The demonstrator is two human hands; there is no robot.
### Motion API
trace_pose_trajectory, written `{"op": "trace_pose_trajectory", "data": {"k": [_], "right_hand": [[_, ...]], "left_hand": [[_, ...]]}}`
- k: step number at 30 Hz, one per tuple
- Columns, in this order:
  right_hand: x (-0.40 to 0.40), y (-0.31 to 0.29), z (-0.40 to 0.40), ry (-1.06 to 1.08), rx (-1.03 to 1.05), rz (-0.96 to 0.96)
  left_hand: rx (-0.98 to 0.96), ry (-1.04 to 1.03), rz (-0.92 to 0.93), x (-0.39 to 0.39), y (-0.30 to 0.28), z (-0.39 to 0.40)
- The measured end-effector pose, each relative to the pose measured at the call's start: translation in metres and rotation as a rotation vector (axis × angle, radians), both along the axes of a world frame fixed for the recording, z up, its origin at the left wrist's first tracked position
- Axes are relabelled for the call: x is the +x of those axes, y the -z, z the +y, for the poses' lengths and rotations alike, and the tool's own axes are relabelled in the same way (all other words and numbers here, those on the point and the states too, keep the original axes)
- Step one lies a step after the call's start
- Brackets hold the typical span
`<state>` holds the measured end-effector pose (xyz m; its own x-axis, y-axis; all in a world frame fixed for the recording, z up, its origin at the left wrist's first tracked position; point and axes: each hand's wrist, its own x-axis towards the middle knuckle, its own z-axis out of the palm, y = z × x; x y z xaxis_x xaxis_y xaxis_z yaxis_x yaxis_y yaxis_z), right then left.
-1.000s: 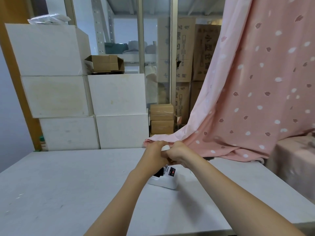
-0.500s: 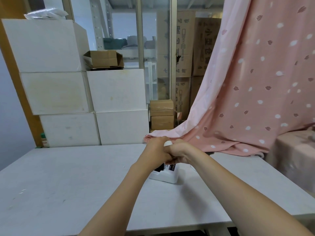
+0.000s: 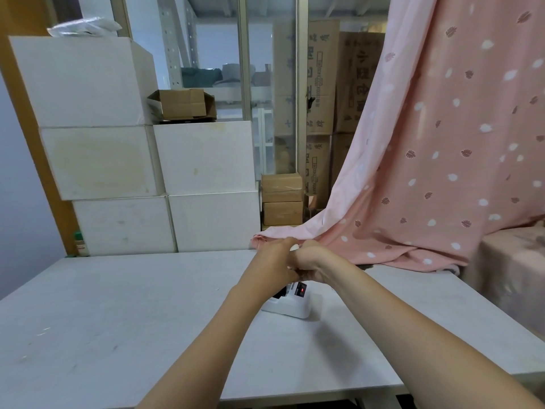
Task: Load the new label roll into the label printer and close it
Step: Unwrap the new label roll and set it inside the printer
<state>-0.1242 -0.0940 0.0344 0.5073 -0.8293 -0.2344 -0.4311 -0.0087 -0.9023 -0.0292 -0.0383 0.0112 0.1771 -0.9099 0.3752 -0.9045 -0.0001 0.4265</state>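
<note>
Both hands are meeting above the white label printer (image 3: 290,302), which is sitting on the surface (image 3: 118,314) just below and slightly nearer than the knuckles. The left hand (image 3: 272,261) and right hand (image 3: 311,261) are curling closed against each other around a small white object (image 3: 294,247), probably the label roll; only a sliver is showing. Bare surface is lying wide to the left of the hands; a pink curtain (image 3: 427,178) is draping onto the far edge just beyond them.

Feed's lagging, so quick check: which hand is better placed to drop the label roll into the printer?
Probably the right hand: it sits almost directly above the label printer on the table. The left hand is slightly off to its side. Both hands are closed together around a small white item, likely the roll.
</note>
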Motion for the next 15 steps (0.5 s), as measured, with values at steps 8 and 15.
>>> {"op": "trace_pose_trajectory", "data": {"k": [8,15], "right_hand": [[0.007,-0.001,-0.002,0.108,-0.056,-0.012],[-0.009,-0.007,-0.001,-0.016,0.015,-0.118]], "left_hand": [[-0.092,-0.021,0.006,-0.001,-0.002,-0.005],[-0.133,-0.019,0.138,0.005,-0.001,0.001]]}}
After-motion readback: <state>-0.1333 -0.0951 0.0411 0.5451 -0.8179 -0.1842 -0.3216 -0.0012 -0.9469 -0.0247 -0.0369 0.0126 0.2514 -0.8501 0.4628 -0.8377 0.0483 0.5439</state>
